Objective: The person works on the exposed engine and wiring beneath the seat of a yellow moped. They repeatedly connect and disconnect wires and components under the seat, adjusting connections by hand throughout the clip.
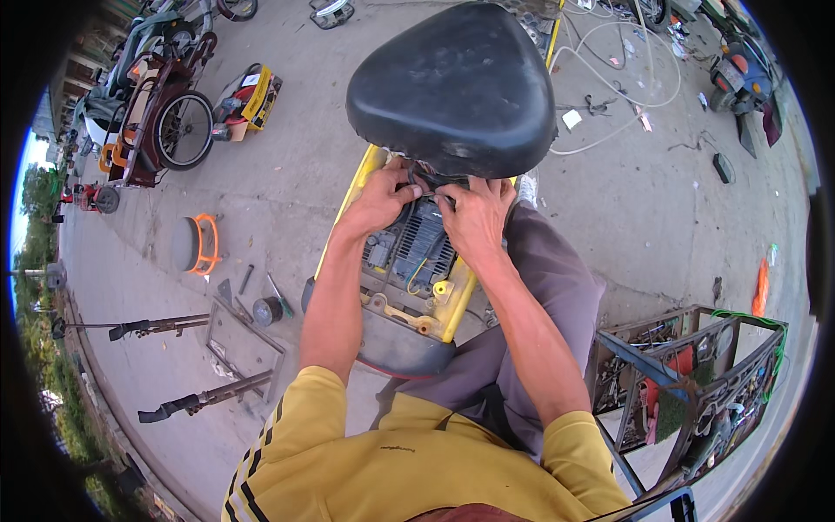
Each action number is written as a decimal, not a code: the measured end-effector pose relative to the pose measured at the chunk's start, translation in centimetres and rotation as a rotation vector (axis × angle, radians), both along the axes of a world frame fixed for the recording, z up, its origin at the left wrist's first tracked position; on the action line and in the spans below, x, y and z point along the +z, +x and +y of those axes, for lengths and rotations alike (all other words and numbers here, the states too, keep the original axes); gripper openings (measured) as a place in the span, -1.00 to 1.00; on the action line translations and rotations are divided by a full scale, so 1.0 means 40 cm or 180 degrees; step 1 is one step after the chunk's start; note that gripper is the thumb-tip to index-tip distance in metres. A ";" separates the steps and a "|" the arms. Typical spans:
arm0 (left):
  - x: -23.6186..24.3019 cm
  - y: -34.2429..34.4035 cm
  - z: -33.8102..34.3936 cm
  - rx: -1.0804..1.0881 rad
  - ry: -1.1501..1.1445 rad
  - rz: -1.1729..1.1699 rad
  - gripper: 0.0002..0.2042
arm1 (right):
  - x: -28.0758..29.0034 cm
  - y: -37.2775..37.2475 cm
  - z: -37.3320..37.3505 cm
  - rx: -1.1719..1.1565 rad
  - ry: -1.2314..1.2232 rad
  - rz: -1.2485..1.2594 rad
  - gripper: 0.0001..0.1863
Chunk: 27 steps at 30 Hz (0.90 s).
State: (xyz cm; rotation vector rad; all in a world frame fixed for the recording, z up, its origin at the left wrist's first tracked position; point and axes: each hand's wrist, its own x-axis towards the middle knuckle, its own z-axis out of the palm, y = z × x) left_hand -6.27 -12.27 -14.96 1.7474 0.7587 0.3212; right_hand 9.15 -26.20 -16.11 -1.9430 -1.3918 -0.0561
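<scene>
A black padded seat [452, 83] rises over a yellow-framed scooter [358, 187] in front of me. Just below the seat's near edge, my left hand [383, 198] closes its thumb and fingers on dark wires [419, 180]. Close beside it on the right, my right hand [474, 217] pinches at the same wires, with some of its fingers hidden under the seat. Beneath both hands lies a finned grey metal box [424, 242], with a thin yellow wire [417, 274] looping from it. A black rear bumper [396, 352] is nearest my body.
At lower right stands a metal rack [687, 383] full of tools and parts. An orange-legged stool [202, 245], a black roll [267, 311] and a metal frame [248, 348] are on the left. A tricycle [170, 113] is farther left; a pale hose [609, 143] curls at far right.
</scene>
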 end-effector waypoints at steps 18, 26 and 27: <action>0.027 -0.010 0.005 0.0015 -0.0241 0.0000 -0.89 | -0.014 0.011 0.007 0.0270 0.0045 0.0247 -0.85; -0.009 -0.005 0.008 0.0189 0.0007 0.0056 -0.81 | -0.006 0.009 0.007 0.0270 0.0054 0.0328 -0.88; -0.005 0.001 0.004 0.0218 0.0048 0.0121 -0.82 | -0.003 0.009 0.007 0.0276 0.0047 0.0323 -0.88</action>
